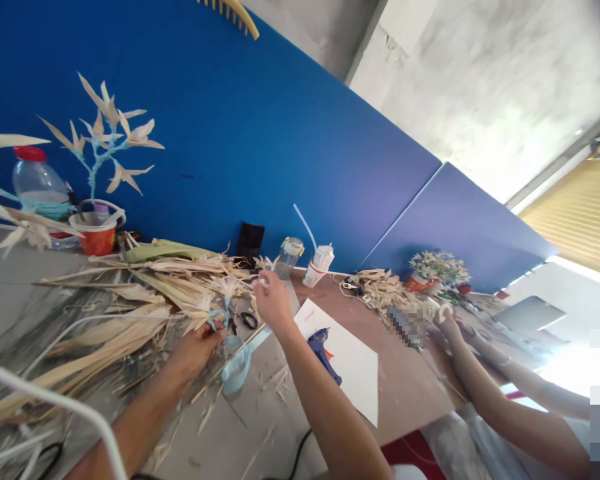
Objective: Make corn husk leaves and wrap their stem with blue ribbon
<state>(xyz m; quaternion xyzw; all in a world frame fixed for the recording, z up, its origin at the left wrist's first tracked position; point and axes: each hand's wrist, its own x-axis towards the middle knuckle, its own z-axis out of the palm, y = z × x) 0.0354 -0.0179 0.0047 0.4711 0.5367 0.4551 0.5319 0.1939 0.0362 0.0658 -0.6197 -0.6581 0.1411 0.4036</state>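
My left hand (200, 350) is closed around the light-blue wrapped stem (226, 310) of a corn-husk flower, just above the table. To its right and higher, my right hand (273, 300) pinches something small and whitish, too small to name. Between and below the hands lies a roll of light-blue tape (236, 365). Black-handled scissors (249, 321) rest beside the left fingertips. Dried corn husks (130, 320) are heaped on the left, partly behind my left hand. A blue glue gun (324, 357) lies on a white sheet (357, 380) right of my right forearm.
A husk-flower branch (100, 150) stands in a red cup (99, 239) beside a red-capped bottle (37, 180). Along the blue partition are a black phone (250, 245), a clear jar (289, 259) and a white cup (316, 272). At right, a co-worker's hand (446, 321) is near more husks (385, 290).
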